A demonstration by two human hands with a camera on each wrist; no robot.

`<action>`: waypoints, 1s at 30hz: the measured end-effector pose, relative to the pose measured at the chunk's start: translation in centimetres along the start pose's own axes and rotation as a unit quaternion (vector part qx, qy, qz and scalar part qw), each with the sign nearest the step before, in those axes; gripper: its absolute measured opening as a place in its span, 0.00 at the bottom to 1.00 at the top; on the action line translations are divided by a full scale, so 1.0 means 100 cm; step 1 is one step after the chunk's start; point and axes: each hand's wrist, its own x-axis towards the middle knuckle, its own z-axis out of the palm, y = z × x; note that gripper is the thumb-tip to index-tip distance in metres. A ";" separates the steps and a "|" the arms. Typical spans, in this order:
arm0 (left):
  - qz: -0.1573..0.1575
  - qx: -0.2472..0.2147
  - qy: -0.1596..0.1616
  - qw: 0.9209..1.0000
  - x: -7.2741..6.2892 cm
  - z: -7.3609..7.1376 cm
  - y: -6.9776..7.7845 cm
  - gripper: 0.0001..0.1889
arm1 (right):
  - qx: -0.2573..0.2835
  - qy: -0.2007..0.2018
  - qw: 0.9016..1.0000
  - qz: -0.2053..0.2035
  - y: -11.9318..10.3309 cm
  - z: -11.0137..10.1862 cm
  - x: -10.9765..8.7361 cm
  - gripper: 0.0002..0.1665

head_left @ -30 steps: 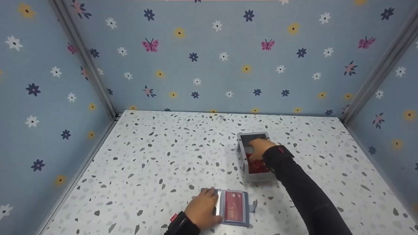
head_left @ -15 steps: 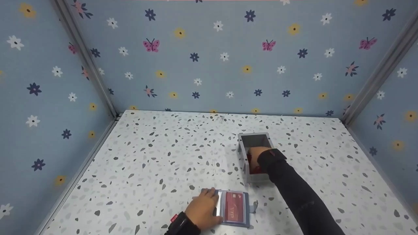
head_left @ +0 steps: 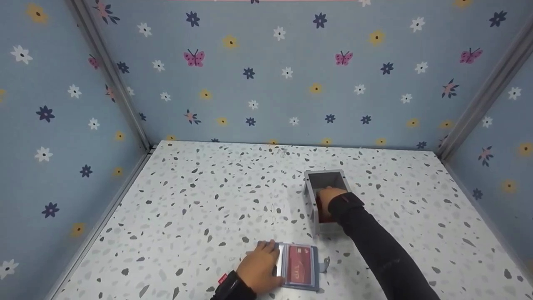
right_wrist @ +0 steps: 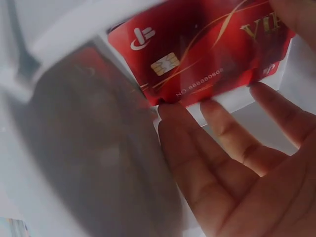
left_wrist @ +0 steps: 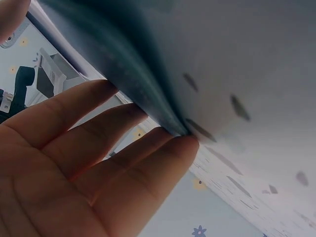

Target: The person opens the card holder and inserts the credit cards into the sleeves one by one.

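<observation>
My left hand [head_left: 260, 268] rests on the left side of an opened card holder [head_left: 315, 266], its fingertips touching the holder's edge [left_wrist: 148, 84] in the left wrist view. A red bank-style card [head_left: 299, 264] sits in the holder's clear right sleeve. My right hand [head_left: 329, 198] reaches down into a grey box [head_left: 310, 196]. In the right wrist view it holds a red VIP card [right_wrist: 197, 54] with a gold chip, fingertips at the lower edge and thumb at the upper right corner. The edge of another red card [right_wrist: 270, 70] shows behind it.
The box stands on a white speckled table [head_left: 208, 187], beyond and to the right of the holder. A grey closing tab [head_left: 325, 264] sticks out from the holder's right side. Flower-patterned walls [head_left: 266, 83] border the table.
My right hand has moved down and toward me inside the box, onto the red cards, and has since shifted slightly. My left hand and the card holder have stayed in place.
</observation>
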 end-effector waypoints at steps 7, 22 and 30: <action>0.006 0.017 0.015 1.000 0.000 0.003 0.001 0.41 | 0.001 -0.001 1.000 0.014 0.004 0.000 0.001 0.12; 0.001 0.007 0.006 1.000 0.001 0.003 -0.001 0.40 | 0.030 -0.020 0.999 -0.039 0.008 -0.036 -0.009 0.08; 0.000 -0.002 0.005 1.000 0.002 0.003 -0.001 0.40 | 0.072 -0.037 0.996 -0.047 0.017 -0.055 -0.019 0.06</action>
